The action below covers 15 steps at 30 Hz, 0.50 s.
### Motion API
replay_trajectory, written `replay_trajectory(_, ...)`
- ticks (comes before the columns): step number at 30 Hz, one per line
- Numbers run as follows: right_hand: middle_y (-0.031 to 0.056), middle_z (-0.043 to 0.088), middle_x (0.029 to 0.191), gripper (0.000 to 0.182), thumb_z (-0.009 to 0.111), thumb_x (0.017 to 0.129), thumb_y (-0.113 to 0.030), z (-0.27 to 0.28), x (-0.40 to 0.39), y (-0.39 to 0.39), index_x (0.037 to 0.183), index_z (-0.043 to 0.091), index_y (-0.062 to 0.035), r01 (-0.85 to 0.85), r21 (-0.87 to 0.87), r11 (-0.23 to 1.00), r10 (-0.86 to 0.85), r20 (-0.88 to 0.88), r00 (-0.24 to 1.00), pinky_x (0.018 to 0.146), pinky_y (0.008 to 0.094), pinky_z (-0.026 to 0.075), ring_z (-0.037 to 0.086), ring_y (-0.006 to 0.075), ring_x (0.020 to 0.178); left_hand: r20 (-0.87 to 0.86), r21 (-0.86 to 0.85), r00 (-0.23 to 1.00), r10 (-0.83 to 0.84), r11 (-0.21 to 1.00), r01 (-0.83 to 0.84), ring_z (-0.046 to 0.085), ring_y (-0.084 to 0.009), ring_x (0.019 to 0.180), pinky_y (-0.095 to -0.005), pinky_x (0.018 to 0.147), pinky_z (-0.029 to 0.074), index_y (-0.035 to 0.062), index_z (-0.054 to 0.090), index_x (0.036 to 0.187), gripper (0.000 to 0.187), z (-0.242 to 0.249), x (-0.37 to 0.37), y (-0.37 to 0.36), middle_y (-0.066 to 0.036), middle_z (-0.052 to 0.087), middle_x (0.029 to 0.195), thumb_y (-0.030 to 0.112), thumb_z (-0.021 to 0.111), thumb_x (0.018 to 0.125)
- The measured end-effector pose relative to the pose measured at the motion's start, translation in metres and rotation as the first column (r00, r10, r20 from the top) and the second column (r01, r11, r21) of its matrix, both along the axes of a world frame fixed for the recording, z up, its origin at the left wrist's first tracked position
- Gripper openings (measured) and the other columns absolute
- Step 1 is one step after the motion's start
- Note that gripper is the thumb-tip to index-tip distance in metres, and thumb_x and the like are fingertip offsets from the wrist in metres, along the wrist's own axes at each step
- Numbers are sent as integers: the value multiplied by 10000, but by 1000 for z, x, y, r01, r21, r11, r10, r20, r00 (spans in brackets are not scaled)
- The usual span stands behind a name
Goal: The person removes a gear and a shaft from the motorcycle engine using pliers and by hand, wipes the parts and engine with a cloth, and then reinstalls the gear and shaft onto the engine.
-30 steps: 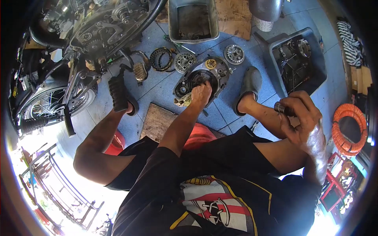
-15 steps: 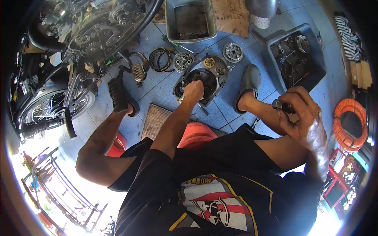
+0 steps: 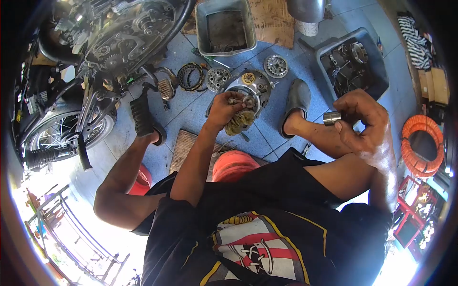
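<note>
My left hand point(image 3: 224, 112) is closed over the engine cover point(image 3: 264, 86), which lies on the floor between my feet. A dirty yellowish rag point(image 3: 238, 125) hangs from under its fingers, and a small round metal part point(image 3: 248, 101) shows at the fingertips. The hand hides part of the cover's hollow; a yellow gear point(image 3: 248, 78) sits at the cover's far end. Raised above my right knee, my right hand point(image 3: 367, 124) pinches a short, shiny metal sleeve point(image 3: 331, 118) between thumb and fingers, its round side facing left.
Clutch plates point(image 3: 191, 77), a clutch hub point(image 3: 218, 79) and a round pressure plate point(image 3: 275, 66) lie around the cover. A grey bin point(image 3: 251, 28) and a grey tray of parts point(image 3: 381, 71) stand beyond. The motorcycle engine point(image 3: 119, 47) is at left.
My left hand has drawn back and left out of the cover's hollow, and the rag and small metal part now show in it. My right hand has turned the sleeve, exposing more of it.
</note>
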State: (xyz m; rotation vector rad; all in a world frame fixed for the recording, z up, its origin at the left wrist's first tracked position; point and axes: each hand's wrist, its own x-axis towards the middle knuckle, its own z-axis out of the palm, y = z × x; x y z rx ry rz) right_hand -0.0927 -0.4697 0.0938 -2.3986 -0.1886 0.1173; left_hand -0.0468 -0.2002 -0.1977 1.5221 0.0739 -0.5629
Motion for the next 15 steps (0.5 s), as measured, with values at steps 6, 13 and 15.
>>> replay_trajectory(6, 66, 597, 775, 251, 592, 735, -90, 0, 9, -11, 934, 625, 60, 23, 334, 942, 28, -146, 989, 606, 241, 437, 569, 116, 646, -120, -185, 993, -4, 983, -18, 649, -148, 805, -283, 723, 531, -50, 673, 972, 236, 63, 1, 3, -105, 682, 916, 62, 707, 767)
replay_trajectory(13, 70, 631, 782, 229, 580, 751, -99, 5, 3, -2, 915, 633, 53, 80, 430, 899, 57, -295, 954, 559, 226, 406, 533, 90, 617, 219, 626, 931, -293, 774, 96, 635, -372, 882, -419, 844, 502, 47, 679, 996, 294, 43, -19, 14, -208, 664, 906, 182, 651, 736)
replay_trajectory(15, 72, 630, 773, 206, 565, 789, -84, 4, -1, 2, 931, 625, 52, 220, 476, 852, 2, -423, 906, 545, 216, 415, 522, 77, 601, 303, 745, 920, -249, 663, -66, 622, -401, 866, -452, 790, 513, 47, 669, 992, 269, 20, -37, 4, -217, 653, 918, 140, 598, 750)
